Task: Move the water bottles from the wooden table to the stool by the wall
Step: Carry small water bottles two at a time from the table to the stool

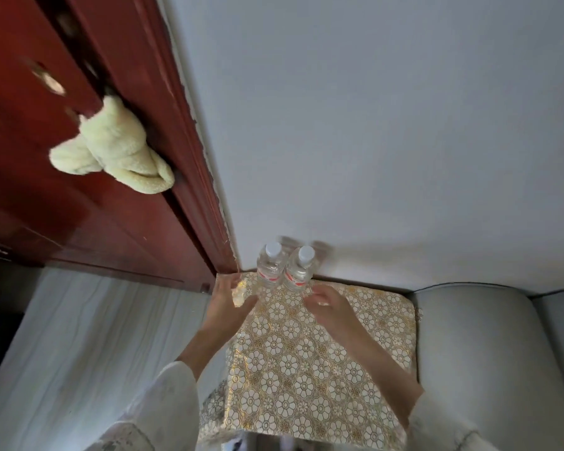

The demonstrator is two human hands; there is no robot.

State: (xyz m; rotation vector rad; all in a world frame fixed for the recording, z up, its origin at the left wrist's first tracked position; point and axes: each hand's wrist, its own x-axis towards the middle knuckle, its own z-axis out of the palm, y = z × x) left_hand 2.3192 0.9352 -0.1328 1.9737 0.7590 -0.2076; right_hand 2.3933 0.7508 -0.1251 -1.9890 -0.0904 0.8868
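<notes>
Two clear water bottles with white caps and red-and-white labels stand side by side at the far edge of the stool, against the white wall: the left bottle (270, 266) and the right bottle (299, 270). The stool (306, 369) is covered with a gold floral-patterned cloth. My left hand (230, 297) hovers just left of and below the bottles, fingers apart and empty. My right hand (326, 301) sits just in front of the right bottle, fingers loosely spread, holding nothing. Neither hand touches a bottle.
A dark red wooden door (79, 190) fills the left, with a pale yellow towel (111, 148) hanging from it. A grey cushioned seat (485, 353) adjoins the stool on the right. Pale tiled floor (95, 353) lies left of the stool.
</notes>
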